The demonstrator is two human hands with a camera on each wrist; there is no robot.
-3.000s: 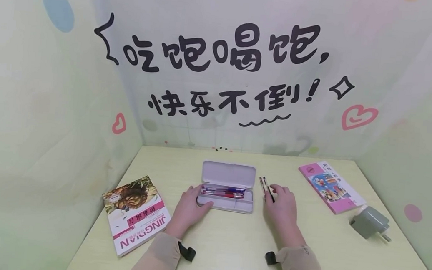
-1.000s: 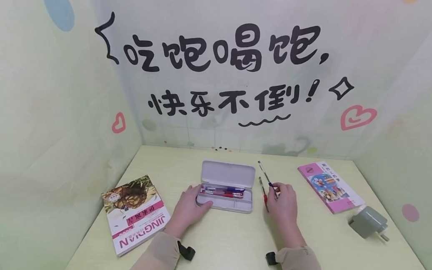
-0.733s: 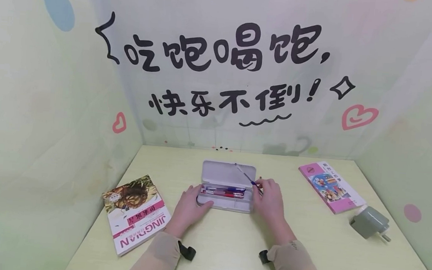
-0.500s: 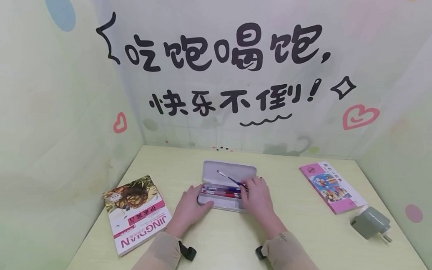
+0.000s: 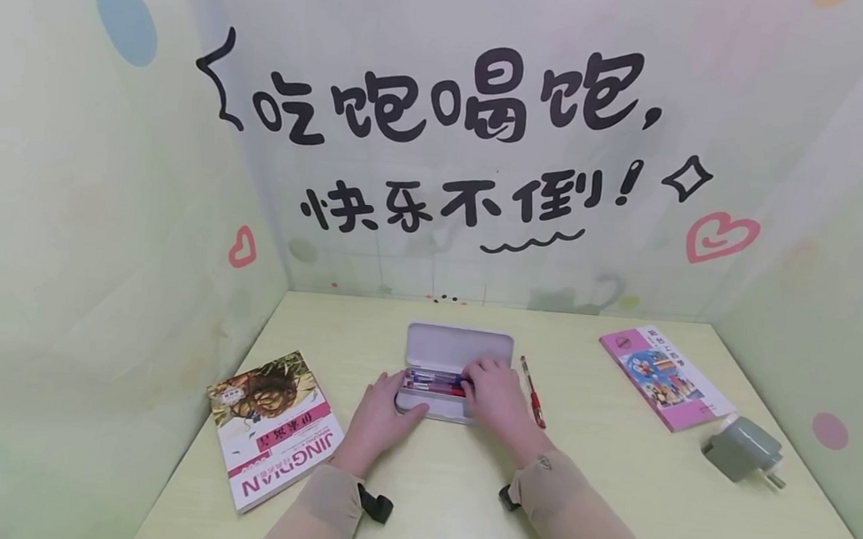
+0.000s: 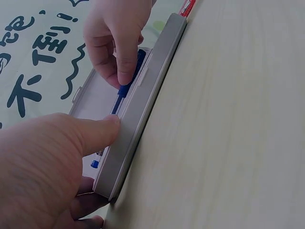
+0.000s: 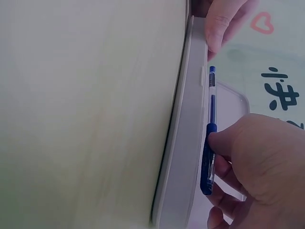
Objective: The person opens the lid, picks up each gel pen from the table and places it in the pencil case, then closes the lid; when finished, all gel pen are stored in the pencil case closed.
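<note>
Head view is showing the right hand [image 5: 489, 388] pinching a blue pen [image 7: 209, 138] and lowering it into the open pencil case [image 5: 459, 347] near the middle of the table [image 5: 611, 499], where several pens [image 5: 431, 380] are already lying. One red pen [image 5: 532, 393] is lying on the table just beside the case's right edge, so the loading is judged well along but unfinished. The left hand [image 5: 379, 416], fingers fairly straight, is pressing against the case's near left corner.
</note>
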